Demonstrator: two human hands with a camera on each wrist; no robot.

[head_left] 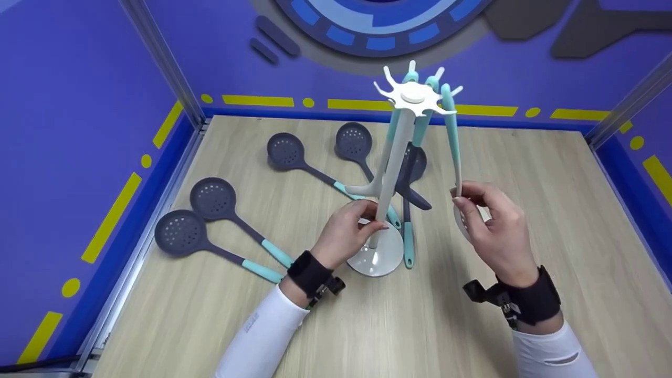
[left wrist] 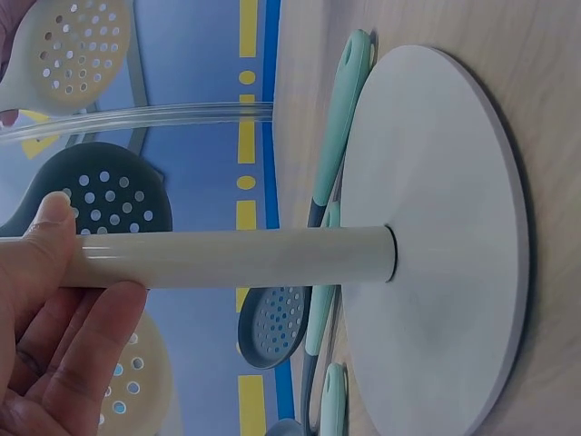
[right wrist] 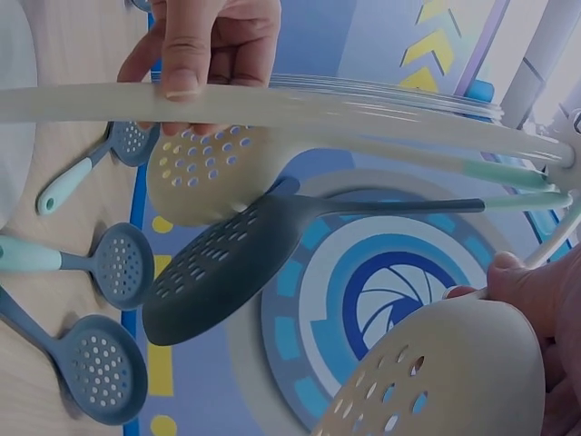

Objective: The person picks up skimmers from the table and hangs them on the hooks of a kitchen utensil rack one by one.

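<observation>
The stand (head_left: 397, 157) is white. At its three o'clock, one skimmer (right wrist: 481, 354) is cream with a mint handle (head_left: 452, 128); toward nine o'clock, two dark grey skimmers (head_left: 212, 198), dotted with holes, have mint grips (head_left: 261, 270). The worktop (head_left: 367, 336) is pale wood-grain; violet-blue walls (head_left: 210, 52) carry yellow dashes (head_left: 262, 100) and dots (head_left: 308, 103).

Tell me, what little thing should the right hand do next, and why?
Maybe the right hand should gently loosen its grip: the pale skimmer it holds has its handle up among the hooks, where two other skimmers hang, and the left hand holds the pole. I can't tell if the handle's hooked securely.
</observation>
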